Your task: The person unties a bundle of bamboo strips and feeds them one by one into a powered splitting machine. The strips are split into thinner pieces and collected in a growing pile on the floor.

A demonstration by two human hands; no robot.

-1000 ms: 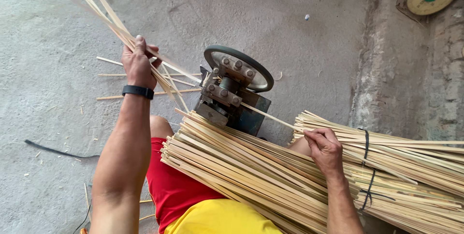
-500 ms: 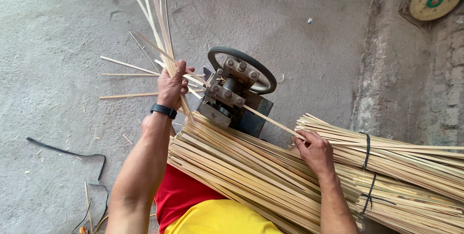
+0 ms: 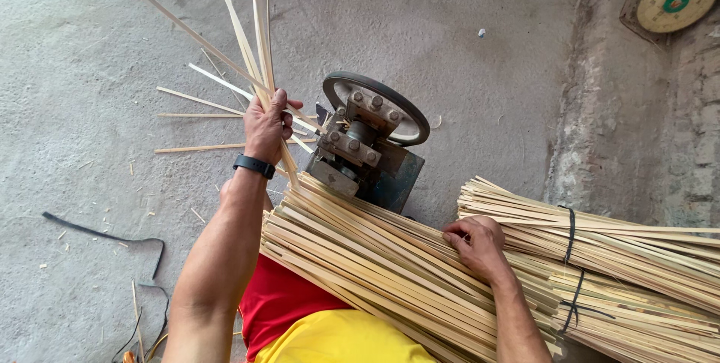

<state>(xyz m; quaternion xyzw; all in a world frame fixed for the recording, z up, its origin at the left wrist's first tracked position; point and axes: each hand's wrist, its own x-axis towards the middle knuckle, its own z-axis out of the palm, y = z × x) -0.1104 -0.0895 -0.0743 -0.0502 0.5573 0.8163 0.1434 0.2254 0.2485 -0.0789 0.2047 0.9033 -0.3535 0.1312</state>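
Head view: splitting machine [image 3: 367, 149] behind bamboo strips [image 3: 375, 258]

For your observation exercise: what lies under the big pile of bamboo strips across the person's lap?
Under the bamboo strip pile, red and yellow clothing shows, and the machine base meets its far edge. The right hand rests on top. The legs stay covered.

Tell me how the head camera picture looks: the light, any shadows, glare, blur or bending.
Head view: soft, even daylight, no glare; only faint shadows on the concrete floor. The left hand and its thin strips are sharp enough, slightly soft at the frame's top. The right hand on the bamboo strip pile is crisp. The wide lens tilts the right-side wall a little.
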